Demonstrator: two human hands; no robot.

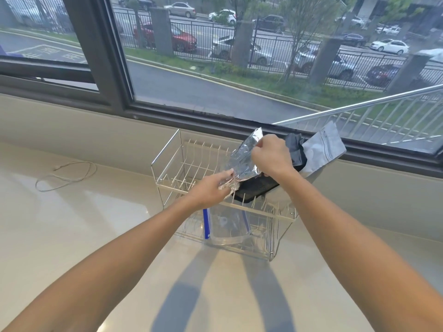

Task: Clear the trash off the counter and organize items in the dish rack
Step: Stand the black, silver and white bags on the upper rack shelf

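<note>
A two-tier wire dish rack (pixel 167 161) stands on the pale counter below the window. Over its upper tier, both my hands hold a crinkled sheet of aluminium foil (pixel 242 159). My left hand (pixel 212 189) pinches the foil's lower corner and my right hand (pixel 272 155) grips its upper right edge. Under the foil a flat black tray (pixel 256 188) lies on the upper tier. A dark bag (pixel 296 149) and a grey zip pouch (pixel 321 149) lean at the rack's far right. A clear container with a blue strip (pixel 223 226) sits in the lower tier.
A thin looped cord (pixel 64 174) lies on the counter to the left of the rack. The window sill and dark frame (pixel 191 118) run behind the rack. Bare counter (pixel 96 224) lies in front and to the left.
</note>
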